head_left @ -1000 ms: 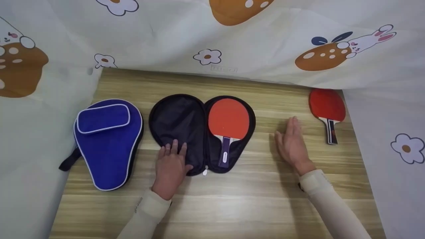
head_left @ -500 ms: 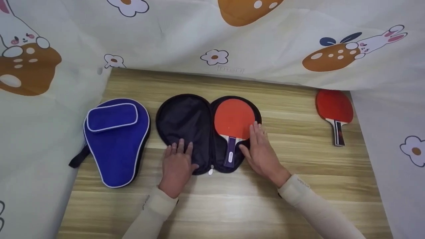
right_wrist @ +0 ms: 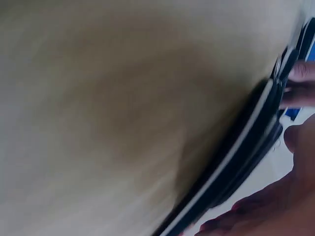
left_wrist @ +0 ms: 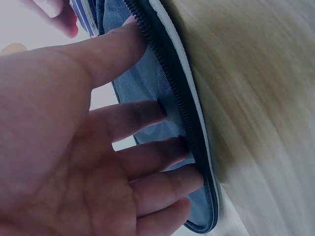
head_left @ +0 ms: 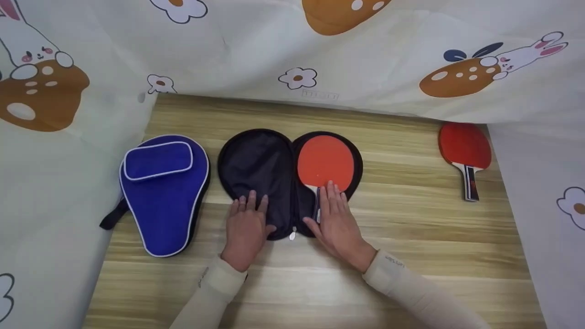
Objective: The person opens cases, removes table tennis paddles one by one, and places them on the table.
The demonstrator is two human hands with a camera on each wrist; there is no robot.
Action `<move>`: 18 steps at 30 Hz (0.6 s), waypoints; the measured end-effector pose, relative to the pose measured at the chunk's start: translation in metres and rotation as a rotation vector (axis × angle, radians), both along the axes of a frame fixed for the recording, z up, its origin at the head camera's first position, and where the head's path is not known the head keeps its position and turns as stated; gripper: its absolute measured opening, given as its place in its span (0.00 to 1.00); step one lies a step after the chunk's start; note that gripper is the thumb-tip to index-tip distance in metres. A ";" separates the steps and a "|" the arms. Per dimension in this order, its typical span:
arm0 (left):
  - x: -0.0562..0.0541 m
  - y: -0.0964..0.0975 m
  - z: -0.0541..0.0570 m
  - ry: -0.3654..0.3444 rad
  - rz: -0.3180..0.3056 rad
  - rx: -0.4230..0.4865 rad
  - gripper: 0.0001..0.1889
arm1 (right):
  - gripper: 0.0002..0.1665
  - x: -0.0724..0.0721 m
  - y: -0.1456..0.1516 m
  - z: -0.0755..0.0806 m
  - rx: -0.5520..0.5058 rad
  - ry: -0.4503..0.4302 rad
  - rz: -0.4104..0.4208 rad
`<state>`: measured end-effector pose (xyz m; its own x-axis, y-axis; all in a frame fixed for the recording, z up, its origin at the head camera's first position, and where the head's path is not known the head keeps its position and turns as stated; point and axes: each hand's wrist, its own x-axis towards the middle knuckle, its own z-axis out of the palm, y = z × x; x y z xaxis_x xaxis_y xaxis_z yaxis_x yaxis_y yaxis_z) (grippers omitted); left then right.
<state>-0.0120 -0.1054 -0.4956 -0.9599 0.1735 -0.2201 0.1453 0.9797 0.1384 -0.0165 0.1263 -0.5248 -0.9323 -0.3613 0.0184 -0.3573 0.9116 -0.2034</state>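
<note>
An unzipped black paddle case (head_left: 256,160) lies spread flat in the middle of the table. On its right half rests a table tennis paddle (head_left: 325,160) with an orange-red face, its handle toward the person. My left hand (head_left: 247,228) rests with straight fingers on the lower part of the case's left half; in the left wrist view its fingertips touch the lining inside the zipper (left_wrist: 170,69). The right hand (head_left: 338,224), fingers extended, lies over the paddle's handle and hides much of it. A silver zipper pull (head_left: 293,234) sits at the case's lower middle, between the hands.
A closed blue paddle case (head_left: 167,196) with white piping and a black strap lies at the left. Another red paddle (head_left: 465,146) lies at the far right by the wall. Printed cloth (head_left: 256,45) encloses the wooden table (head_left: 411,219) at the back and sides.
My right hand has moved left from the bare table beside the case to above the paddle's handle. The left hand stays on the case. The head view has shifted slightly.
</note>
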 end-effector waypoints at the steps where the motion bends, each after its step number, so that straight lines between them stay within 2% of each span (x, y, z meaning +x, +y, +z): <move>1: 0.000 0.000 0.000 -0.002 -0.001 -0.001 0.40 | 0.50 0.001 -0.003 -0.001 0.008 0.007 -0.003; 10: -0.001 0.001 0.001 -0.014 -0.007 0.001 0.40 | 0.50 0.006 -0.012 -0.004 0.104 0.042 -0.068; 15: -0.001 0.000 0.000 -0.029 -0.005 0.002 0.40 | 0.47 0.008 -0.011 -0.001 0.104 0.010 -0.096; 18: -0.001 0.000 0.000 -0.032 -0.009 -0.004 0.40 | 0.45 0.009 -0.010 0.001 0.105 0.026 -0.097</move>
